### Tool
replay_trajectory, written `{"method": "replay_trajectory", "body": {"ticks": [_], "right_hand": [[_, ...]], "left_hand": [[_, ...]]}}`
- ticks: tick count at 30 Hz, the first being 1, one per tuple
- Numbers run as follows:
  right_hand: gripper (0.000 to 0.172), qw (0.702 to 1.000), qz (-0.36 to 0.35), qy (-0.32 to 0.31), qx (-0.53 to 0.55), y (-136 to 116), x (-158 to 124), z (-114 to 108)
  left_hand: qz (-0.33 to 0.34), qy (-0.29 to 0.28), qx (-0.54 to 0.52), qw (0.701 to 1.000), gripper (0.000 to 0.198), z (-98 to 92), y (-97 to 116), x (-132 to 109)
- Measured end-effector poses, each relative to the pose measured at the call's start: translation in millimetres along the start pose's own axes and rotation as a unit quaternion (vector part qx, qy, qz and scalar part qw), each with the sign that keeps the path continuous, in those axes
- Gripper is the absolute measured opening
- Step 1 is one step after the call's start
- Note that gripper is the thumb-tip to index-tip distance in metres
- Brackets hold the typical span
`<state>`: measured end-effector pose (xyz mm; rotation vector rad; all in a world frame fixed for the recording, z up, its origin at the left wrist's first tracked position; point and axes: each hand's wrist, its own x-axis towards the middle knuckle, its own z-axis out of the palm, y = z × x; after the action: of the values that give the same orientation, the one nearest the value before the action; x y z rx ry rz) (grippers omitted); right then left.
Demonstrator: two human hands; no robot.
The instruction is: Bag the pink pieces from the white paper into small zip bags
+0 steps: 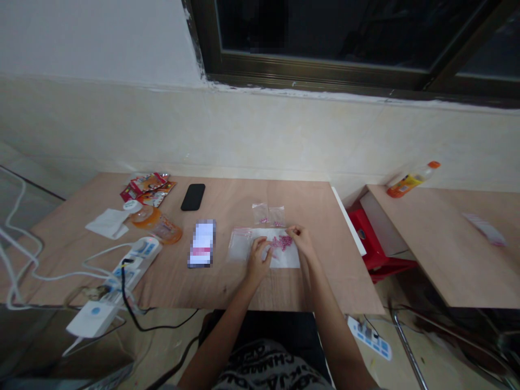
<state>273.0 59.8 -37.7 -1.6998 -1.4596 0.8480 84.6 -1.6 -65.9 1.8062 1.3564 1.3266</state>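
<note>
A loose heap of small pink beads (283, 242) lies on a white sheet (286, 262) on the table in front of me. My left hand (257, 262) rests at the sheet's left part, thumb and fingers curved and apart beside the beads. At the heap's right edge, my right hand (301, 240) has its fingertips pinched together; anything between them is too small to make out. Just behind the sheet are two small clear bags, the left bag (260, 212) and the right bag (277, 215), each with a few pink pieces. A larger clear zip bag (239, 246) lies left of my left hand.
Left on the table (162, 292) are a lit phone (202, 244), a black phone (193, 197), an orange drink bottle (156, 223), snack packets (148, 188), a tissue (108, 223) and a power strip (117, 287) with cables. A red stool (371, 244) stands between the tables.
</note>
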Motion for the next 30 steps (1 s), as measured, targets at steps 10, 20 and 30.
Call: {"method": "replay_trajectory", "body": {"ticks": [10,20,30], "right_hand": [[0.030,0.984,-0.091,-0.129,0.083,-19,-21,-1],[0.015,0.967,-0.155,-0.182,-0.083,-35,-28,-21],[0.017,0.969,-0.145,-0.182,-0.080,-30,-25,-20]], "left_hand": [[0.016,0.004,0.026,1.000,0.018,-0.4,2,0],[0.028,-0.013,0.039,0.999,0.022,0.1,6,-3],[0.031,-0.002,0.028,0.999,0.022,1.6,2,-3]]}}
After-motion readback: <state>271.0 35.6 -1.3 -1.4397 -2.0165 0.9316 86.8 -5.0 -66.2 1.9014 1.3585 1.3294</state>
